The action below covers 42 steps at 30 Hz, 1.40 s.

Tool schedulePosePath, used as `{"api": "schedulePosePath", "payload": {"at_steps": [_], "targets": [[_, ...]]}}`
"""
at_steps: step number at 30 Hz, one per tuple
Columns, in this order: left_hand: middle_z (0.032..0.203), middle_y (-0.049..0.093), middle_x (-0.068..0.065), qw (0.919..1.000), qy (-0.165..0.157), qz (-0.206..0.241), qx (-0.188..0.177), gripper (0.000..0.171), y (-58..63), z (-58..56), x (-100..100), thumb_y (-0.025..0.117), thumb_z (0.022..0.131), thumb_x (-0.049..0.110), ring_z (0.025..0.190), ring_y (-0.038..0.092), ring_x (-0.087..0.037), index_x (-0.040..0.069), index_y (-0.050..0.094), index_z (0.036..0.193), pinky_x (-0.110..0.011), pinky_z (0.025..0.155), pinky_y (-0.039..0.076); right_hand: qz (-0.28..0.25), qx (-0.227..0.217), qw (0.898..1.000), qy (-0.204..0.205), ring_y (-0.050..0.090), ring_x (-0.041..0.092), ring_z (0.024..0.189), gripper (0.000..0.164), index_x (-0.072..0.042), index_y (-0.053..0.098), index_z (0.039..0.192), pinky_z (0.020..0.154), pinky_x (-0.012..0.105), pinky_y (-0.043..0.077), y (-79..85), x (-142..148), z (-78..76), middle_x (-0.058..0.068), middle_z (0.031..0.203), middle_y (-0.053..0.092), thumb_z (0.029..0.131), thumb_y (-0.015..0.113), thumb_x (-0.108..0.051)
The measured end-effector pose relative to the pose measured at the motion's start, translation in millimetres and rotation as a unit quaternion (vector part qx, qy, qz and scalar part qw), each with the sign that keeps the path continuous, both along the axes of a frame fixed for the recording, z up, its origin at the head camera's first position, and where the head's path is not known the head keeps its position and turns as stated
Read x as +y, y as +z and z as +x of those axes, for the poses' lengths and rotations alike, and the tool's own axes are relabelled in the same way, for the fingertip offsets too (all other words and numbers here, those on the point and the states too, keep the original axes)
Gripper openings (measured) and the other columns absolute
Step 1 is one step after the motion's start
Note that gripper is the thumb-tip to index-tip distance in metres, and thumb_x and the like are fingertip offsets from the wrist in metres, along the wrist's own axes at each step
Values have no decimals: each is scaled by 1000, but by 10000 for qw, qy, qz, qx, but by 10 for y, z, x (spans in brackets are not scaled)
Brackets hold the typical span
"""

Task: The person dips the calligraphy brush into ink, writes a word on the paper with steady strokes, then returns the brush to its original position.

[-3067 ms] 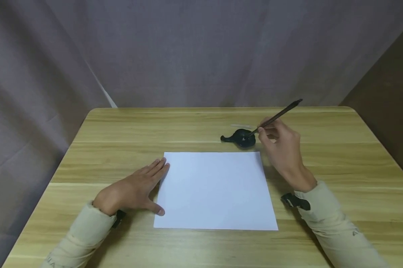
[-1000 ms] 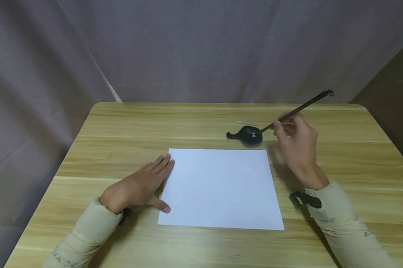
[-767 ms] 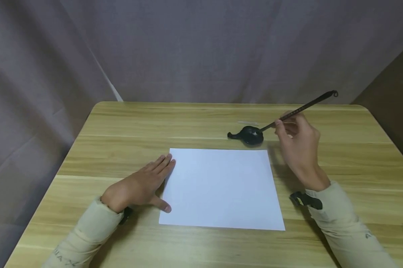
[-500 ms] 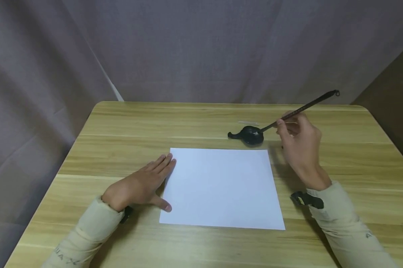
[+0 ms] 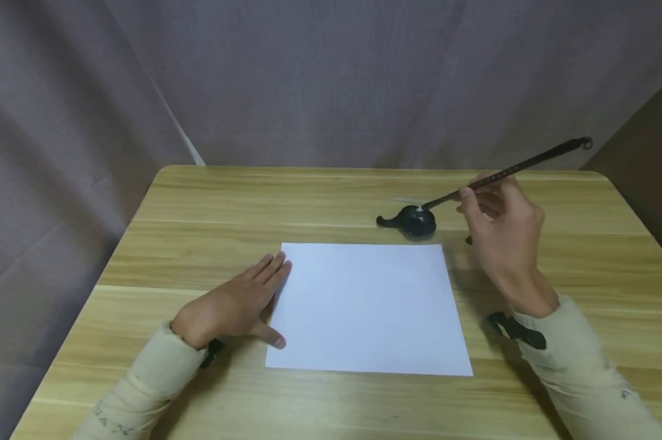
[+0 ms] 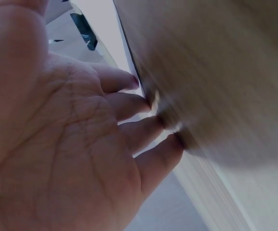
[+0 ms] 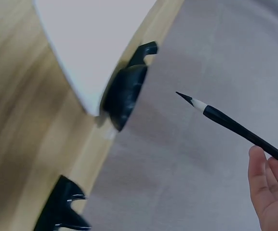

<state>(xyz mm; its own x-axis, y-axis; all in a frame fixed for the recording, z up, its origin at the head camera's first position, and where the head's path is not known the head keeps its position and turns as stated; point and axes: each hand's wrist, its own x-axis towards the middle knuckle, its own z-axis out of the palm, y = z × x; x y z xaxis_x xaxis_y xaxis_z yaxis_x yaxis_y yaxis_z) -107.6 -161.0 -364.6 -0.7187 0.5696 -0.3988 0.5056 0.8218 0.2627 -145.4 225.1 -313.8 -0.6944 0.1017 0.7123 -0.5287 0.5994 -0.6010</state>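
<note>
My right hand (image 5: 504,238) pinches a dark calligraphy brush (image 5: 523,165) between thumb and fingers, its shaft slanting up to the right. In the right wrist view the brush (image 7: 230,123) has a black, pointed tip below white bristles, held above a black ink dish (image 7: 124,94). From the head, the tip overlaps the far rim of this dish (image 5: 418,225), whose curled handle points left. My left hand (image 5: 232,308) lies with fingers straight and thumb spread at the left edge of a blank white paper sheet (image 5: 369,308). The left wrist view shows its fingertips (image 6: 170,144) at the surface.
Beyond the dish lies a thin clear strip (image 5: 410,200) on the wooden table (image 5: 226,208). A black notched piece (image 7: 61,207) stands right of the dish, mostly hidden behind my right hand in the head view. A grey curtain (image 5: 320,85) hangs behind the table.
My right hand has lifted the brush tip from inside the ink dish to above it, moving right, with the shaft now tilted flatter. My left hand has stayed at the paper's edge.
</note>
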Motion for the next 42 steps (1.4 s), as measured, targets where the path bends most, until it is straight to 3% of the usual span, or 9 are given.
{"api": "schedulePosePath", "payload": {"at_steps": [7, 12, 17, 32, 42], "targets": [[167, -4, -13, 9996, 45, 290, 17, 130, 16, -8, -103, 78, 71, 64, 153, -2, -31, 5, 3, 160, -50, 122, 13, -54, 262, 9988, 418, 69, -2, 83, 16, 11, 67, 102, 78, 17, 56, 185, -227, 184, 14, 93, 72, 88, 68, 5], [167, -1, -14, 9993, -31, 375, 2, 129, 24, -9, -137, 79, 72, 62, 153, 1, -34, 3, 5, 159, -52, 122, 13, -106, 374, 9937, 1050, 70, 2, 86, 16, 13, 67, 100, 80, 20, 56, 259, -440, 302, 17, 92, 72, 84, 68, 13], [166, 1, -16, 9993, -117, 362, 71, 128, 23, 3, -134, 79, 72, 61, 153, 2, -36, 2, 7, 159, -53, 121, 15, -11, 213, 9872, 1580, 70, 5, 89, 18, 12, 65, 102, 82, 23, 57, 271, -647, 409, 15, 96, 71, 84, 68, 15], [167, -1, -10, 9995, 170, 249, 10, 130, 2, 9, -70, 79, 68, 63, 153, 2, -34, 8, 7, 160, -55, 120, 18, 288, 85, 9711, 2368, 72, 17, 86, 17, 4, 65, 102, 80, 24, 58, -51, -1109, 423, 9, 98, 70, 86, 70, 6], [167, 0, -10, 9994, 202, 285, 15, 130, 22, 9, -35, 80, 67, 62, 153, 3, -34, 8, 8, 160, -53, 121, 17, 502, -303, 9693, 2388, 72, 15, 88, 17, 0, 66, 103, 77, 20, 57, -280, -1223, 372, 9, 100, 71, 87, 71, 4]]}}
